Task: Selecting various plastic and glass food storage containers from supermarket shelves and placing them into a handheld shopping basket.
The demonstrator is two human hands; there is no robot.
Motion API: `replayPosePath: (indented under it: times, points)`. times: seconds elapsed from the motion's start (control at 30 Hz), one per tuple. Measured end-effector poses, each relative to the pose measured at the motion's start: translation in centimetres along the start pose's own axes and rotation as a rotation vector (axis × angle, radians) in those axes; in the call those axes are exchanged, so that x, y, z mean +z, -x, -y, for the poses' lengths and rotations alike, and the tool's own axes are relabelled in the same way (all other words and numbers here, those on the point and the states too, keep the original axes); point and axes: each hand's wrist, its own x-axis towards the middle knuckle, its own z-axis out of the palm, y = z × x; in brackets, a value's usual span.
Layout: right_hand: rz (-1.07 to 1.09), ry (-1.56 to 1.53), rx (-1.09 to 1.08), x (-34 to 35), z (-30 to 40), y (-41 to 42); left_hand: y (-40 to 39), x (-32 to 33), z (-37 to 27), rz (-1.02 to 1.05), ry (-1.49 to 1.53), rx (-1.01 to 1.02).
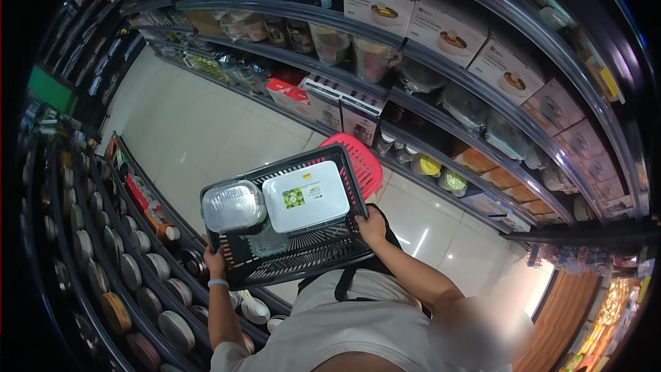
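Both hands hold a black plastic shopping basket (310, 271) by its short ends, in front of my body. My left hand (216, 261) grips the left end near the close corner. My right hand (371, 226) is closed around the right rim. Inside, a white rectangular plastic container (330, 201) with a picture label lies at the far right, its flat face up. Beside it on the left sits a clear, shiny food container (235, 206). A third, transparent container (268, 242) is lower in the basket, partly covered by the others.
A pink plastic basket (364, 165) shows beyond the black one. Shelves with boxed lunch bowls (449, 33) and wrapped containers (465, 106) line the far side. Stacked plates (175, 328) fill the left rack. Tiled floor (206, 113) runs between. A blurred patch covers the lower right.
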Motion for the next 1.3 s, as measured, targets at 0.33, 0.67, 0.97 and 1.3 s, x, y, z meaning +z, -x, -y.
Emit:
replayPosePath:
  times: [0.33, 0.67, 0.97, 1.3]
  points:
    - [-0.032, 0.046, -0.120, 2.9, 1.7, -0.2, 0.8, -3.8, 4.1, -0.130, 0.057, 0.007]
    - [0.042, 0.118, -0.140, 4.8, 3.4, -0.7, 2.5, -5.6, 5.8, -0.187, 0.040, -0.092]
    - [0.061, 0.111, -0.222, 6.2, 5.0, -4.5, 0.2, -5.0, 5.8, -0.210, 0.074, -0.082]
    - [0.166, 0.071, -0.031, 7.2, 8.0, -11.2, -5.5, -0.9, -0.9, -0.336, -0.108, -0.016]
